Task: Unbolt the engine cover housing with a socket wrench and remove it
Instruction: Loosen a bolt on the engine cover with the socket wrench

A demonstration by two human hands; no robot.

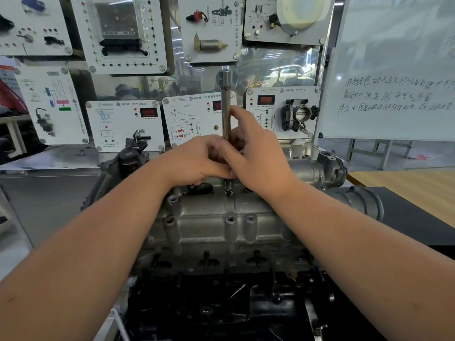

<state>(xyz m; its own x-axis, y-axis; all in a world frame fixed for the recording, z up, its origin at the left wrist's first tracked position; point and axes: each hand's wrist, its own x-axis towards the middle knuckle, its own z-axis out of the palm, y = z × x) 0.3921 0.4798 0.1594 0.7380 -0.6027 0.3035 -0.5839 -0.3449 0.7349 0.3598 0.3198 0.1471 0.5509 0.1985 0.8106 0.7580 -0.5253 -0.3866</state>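
Socket wrench (226, 104) stands upright, tip seated in a bolt recess of the engine cover housing (221, 217). Left hand (197, 161) and right hand (258, 156) both curl around its lower shaft, fingers clenched on it, touching each other.

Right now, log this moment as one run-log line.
left hand: grips wrench shaft | right hand: grips socket wrench, upright | socket on bolt | engine cover housing: in place

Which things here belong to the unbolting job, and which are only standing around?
Belonging to the job:
- socket wrench, upright, gripped by left hand and right hand
- bolt under its tip
- engine cover housing

Only standing around:
- training panels behind the engine
- whiteboard with handwriting, at right
- wooden table
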